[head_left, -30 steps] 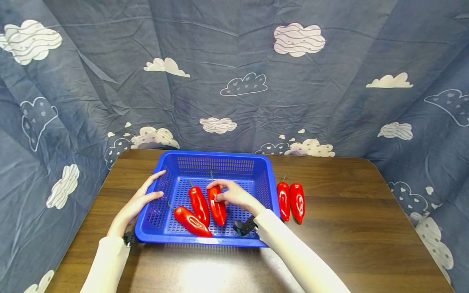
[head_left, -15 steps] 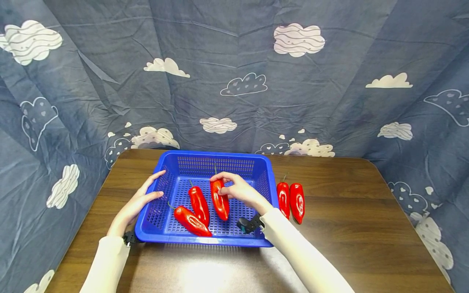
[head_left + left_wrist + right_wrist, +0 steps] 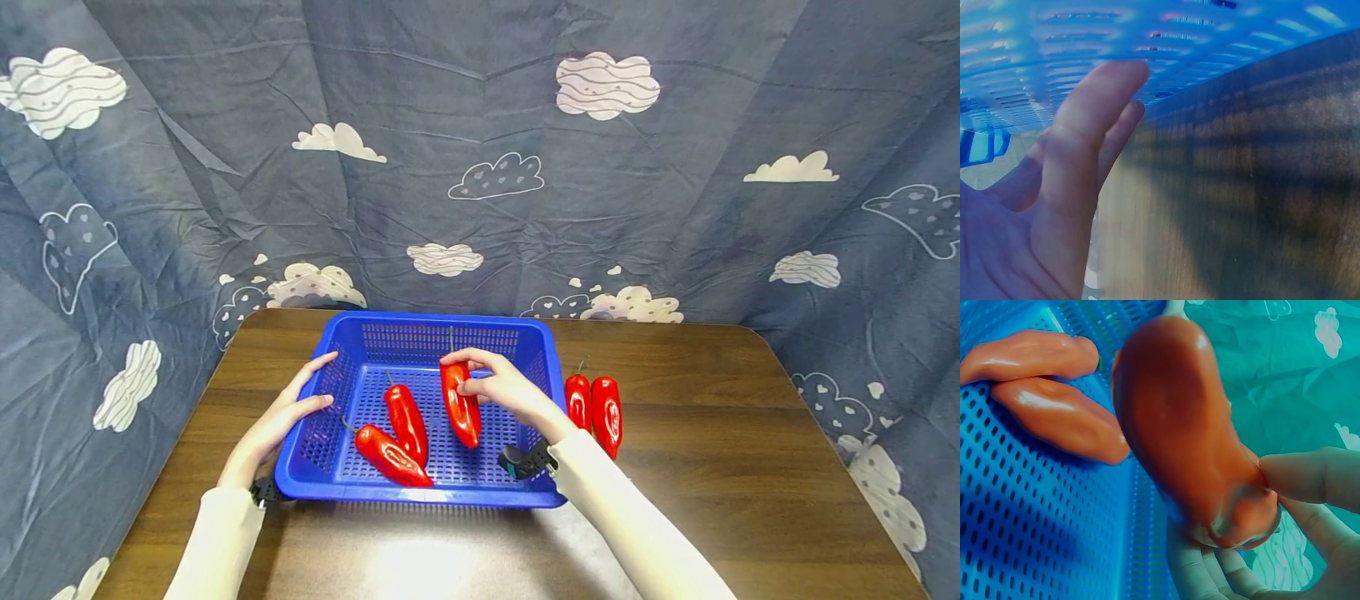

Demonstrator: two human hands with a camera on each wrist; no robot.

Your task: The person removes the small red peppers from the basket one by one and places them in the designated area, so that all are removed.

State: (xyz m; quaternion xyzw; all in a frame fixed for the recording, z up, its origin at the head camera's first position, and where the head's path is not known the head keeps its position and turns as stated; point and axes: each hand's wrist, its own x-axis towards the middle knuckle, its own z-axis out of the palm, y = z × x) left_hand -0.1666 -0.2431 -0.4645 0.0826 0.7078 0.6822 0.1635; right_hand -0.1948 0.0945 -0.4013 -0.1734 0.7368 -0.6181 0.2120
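In the head view, my right hand (image 3: 513, 392) pinches a long glossy red pepper (image 3: 460, 408) between thumb and fingers, over the right half of a blue perforated basket (image 3: 420, 496). The held pepper (image 3: 1179, 419) fills the middle of the right wrist view, its tip end pointing toward me in the head view and its green stem up. Two more red peppers (image 3: 407, 425) lie against each other in the basket's left half. My left hand (image 3: 281, 417) rests at the basket's left side, fingers extended at the rim; the left wrist view shows its fingers (image 3: 1079, 137) close against the perforated wall.
Two further red peppers (image 3: 607, 412) lie side by side on the wooden table (image 3: 712, 467), just right of the basket. Behind the table hangs a dark blue curtain (image 3: 420, 100) with a cloud print. A black strap device (image 3: 525, 461) sits on the right wrist.
My right hand has lifted the pepper from the basket's floor and carried it a little to the right, away from the other two. The left hand stays at the basket's side.
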